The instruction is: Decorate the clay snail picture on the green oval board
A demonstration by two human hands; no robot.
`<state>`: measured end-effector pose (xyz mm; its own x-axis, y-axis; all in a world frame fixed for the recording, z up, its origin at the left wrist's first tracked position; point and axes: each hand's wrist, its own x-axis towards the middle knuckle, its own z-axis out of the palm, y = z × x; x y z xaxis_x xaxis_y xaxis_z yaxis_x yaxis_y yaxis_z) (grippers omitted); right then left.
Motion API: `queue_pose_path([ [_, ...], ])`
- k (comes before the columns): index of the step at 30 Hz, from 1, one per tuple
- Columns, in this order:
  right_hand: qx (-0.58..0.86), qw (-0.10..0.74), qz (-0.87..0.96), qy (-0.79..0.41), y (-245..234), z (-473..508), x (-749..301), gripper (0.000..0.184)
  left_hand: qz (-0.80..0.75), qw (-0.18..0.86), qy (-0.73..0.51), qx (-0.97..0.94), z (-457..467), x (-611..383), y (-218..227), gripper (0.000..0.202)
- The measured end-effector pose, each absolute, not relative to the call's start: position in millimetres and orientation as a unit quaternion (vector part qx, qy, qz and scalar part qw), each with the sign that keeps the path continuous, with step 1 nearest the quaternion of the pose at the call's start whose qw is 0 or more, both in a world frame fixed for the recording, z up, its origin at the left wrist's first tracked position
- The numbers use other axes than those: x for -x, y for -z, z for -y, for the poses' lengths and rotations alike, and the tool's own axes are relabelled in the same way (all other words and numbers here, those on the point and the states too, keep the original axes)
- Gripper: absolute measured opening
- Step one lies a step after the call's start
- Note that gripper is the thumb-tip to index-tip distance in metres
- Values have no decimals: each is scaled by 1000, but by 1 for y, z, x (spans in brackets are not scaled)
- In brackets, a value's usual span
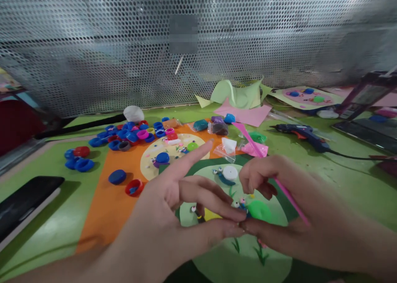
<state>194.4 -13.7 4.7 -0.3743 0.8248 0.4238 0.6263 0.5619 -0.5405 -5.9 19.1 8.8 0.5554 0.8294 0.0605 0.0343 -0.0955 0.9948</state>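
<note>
My left hand [167,212] has its thumb and a finger pinched together, with the forefinger stretched out; anything between the tips is too small to make out. Its thumb tip meets that of my right hand [304,208], whose curled fingers hold a thin pink plastic tool [291,200] slanting across the palm. Beneath both hands lies a pale green paper oval [214,264] on dark green paper. On it are a snail figure with a white cap shell [230,172], another with a bright green shell [259,210] and a partly hidden yellow one [212,214]. Green clay grass [261,256] decorates the oval.
Blue, red and pink bottle caps [124,135] are heaped at the back left. Bagged clay [219,128] lies behind the hands. A glue gun [304,135] with a cord rests at right, and a phone [27,204] at left. A perforated metal panel [124,47] stands behind.
</note>
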Motion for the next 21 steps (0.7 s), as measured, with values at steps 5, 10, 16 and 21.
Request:
queue_pose_path([
  [5, 451, 328, 816, -156, -5, 13, -193, 25, -338, 566, -350, -666, -17, 5, -10, 79],
  [10, 431, 335, 822, -164, -6, 11, -193, 28, -330, 447, -372, -744, -14, 4, -14, 24],
  [16, 423, 330, 826, -173, -8, 12, -191, 33, -301, 375, -401, -780, -10, 1, -18, 14],
  [21, 422, 331, 823, -185, -5, 11, -191, 33, -316, 415, -390, -759, -10, 1, -20, 6],
])
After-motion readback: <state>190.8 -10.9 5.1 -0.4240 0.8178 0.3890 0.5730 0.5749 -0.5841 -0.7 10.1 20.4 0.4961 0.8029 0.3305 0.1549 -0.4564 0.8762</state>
